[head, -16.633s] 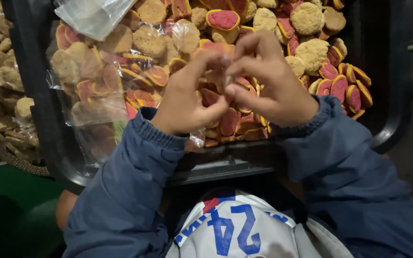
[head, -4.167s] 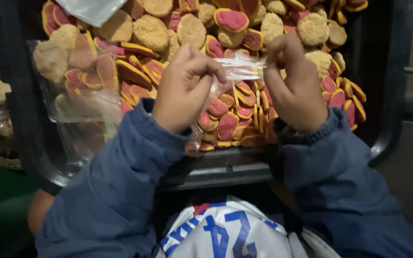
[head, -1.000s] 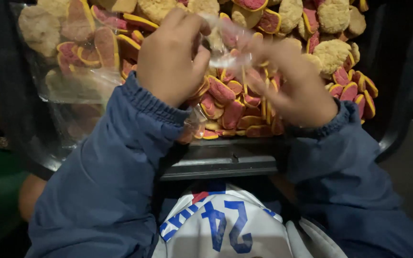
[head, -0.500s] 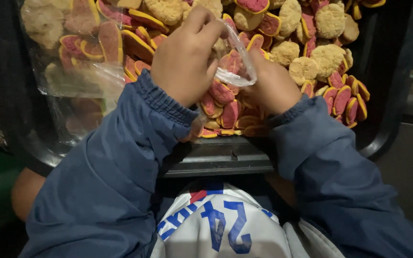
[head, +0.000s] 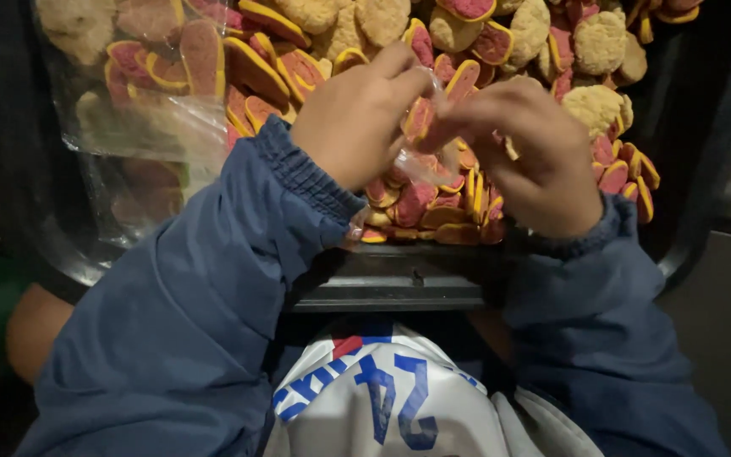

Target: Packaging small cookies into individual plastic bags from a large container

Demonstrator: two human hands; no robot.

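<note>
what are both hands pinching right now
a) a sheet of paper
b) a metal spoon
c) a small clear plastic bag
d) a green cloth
c: the left hand and right hand meet over the black tray of pink-and-yellow cookies, with a small clear plastic bag caught between their fingertips.

- Between your left hand (head: pixel 357 118) and right hand (head: pixel 535 156) you pinch a small clear plastic bag (head: pixel 420 161).
- At your left lies a larger clear bag (head: pixel 137 127), crumpled, holding biscuits.
</note>
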